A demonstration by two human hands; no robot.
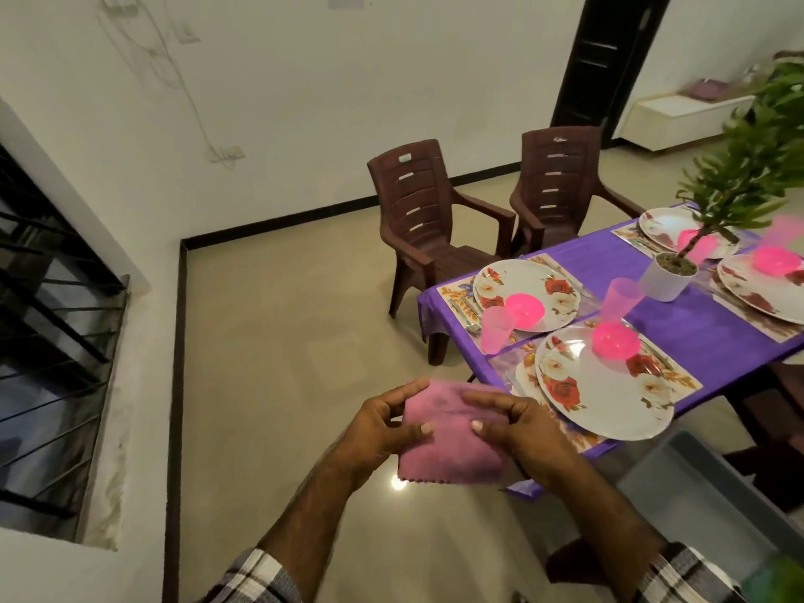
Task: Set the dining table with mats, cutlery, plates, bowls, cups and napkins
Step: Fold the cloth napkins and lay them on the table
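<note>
Both hands hold a folded pink napkin point(452, 446) in the air, short of the table's near corner. My left hand point(378, 428) pinches its left edge, thumb on top. My right hand point(517, 433) grips its right side the same way. The table with the purple cloth point(696, 328) carries floral mats, each with a flowered plate point(609, 398) and a pink bowl point(615, 339). Another plate point(552, 289) holds a pink bowl point(524, 307). One pink cup point(496, 328) lies tipped by a spoon point(472, 327); another pink cup point(622, 298) stands upright.
A white pot with a green plant point(668, 276) stands mid-table. Two brown plastic chairs point(430, 237) sit at the far side. A grey bin point(705, 493) is at the lower right. A low wall and window grille point(56, 298) run along the left.
</note>
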